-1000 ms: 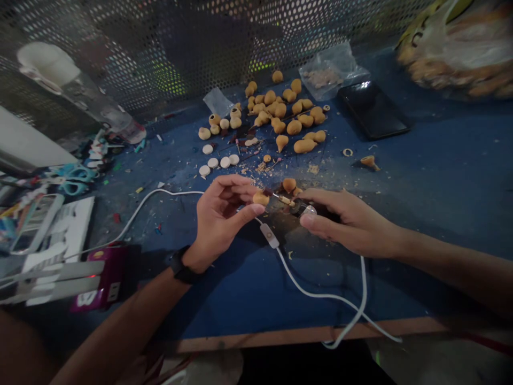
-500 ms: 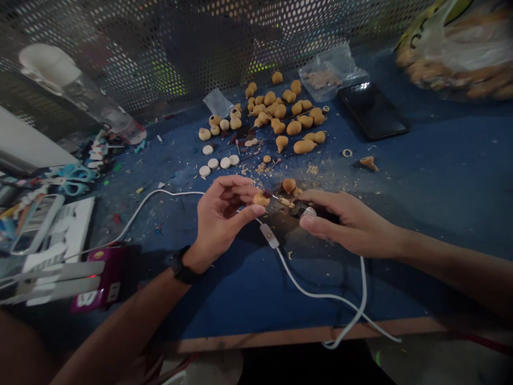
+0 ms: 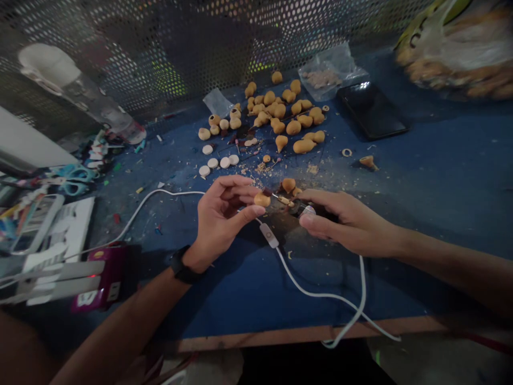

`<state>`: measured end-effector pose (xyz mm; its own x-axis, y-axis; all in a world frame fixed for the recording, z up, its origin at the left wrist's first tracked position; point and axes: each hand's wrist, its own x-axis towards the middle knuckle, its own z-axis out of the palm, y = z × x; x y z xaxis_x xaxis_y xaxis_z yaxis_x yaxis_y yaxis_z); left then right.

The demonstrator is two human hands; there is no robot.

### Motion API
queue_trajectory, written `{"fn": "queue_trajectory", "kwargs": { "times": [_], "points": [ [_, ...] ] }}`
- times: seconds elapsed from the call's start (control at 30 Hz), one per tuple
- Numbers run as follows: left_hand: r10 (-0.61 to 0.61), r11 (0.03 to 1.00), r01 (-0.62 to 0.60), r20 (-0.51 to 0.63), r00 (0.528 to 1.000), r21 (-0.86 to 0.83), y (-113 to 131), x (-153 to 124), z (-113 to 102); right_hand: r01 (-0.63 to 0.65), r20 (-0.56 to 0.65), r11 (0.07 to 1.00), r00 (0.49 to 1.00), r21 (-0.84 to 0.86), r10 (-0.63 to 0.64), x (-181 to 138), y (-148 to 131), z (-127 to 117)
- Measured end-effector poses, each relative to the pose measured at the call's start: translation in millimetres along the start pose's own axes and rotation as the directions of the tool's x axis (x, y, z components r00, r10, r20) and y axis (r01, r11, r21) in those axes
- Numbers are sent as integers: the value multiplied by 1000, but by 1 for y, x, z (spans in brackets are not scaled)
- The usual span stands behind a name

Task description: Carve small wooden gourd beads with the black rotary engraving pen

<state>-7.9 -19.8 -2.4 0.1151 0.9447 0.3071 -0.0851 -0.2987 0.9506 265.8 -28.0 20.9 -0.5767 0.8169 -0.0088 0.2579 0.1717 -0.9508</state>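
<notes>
Blue workbench [image 3: 436,214] below a perforated metal screen [image 3: 132,59], dusted with shavings. Far side: loose heap of tan bottle gourds [image 3: 294,127], with white discs [image 3: 212,162] just left of it. Near the middle, left hand [image 3: 222,222] pinching one small gourd [image 3: 262,199] between thumb and fingertips, black watch [image 3: 183,266] on the wrist. Right hand [image 3: 348,224] pinching a small hand drill [image 3: 294,205], fingers pressed together. Bit tip right at the gourd, too small to tell if touching. White cord [image 3: 312,289] with inline switch [image 3: 269,235] passing just under both hands.
</notes>
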Motion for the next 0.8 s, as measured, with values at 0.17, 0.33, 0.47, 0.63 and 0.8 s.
{"fn": "queue_trajectory", "kwargs": {
  "times": [0.17,0.33,0.47,0.63,0.8],
  "points": [
    [14,1000,-14,1,1000,-11,1,0,1,-14,-7,1000,1000,10,14,0,0,0],
    [1,1000,-1,5,1000,-8,1,0,1,-15,-1,1000,1000,15,15,1,1,1],
    [31,998,-30,18,999,-47,1,0,1,-5,-10,1000,1000,13,5,2,0,1],
    [-10,999,11,22,1000,-48,3,0,1,-8,4,1000,1000,4,8,1,-2,0],
    [-48,999,49,12,999,-22,5,2,2,6,-2,1000,1000,-15,-6,1,-3,-1]
  ]
}}
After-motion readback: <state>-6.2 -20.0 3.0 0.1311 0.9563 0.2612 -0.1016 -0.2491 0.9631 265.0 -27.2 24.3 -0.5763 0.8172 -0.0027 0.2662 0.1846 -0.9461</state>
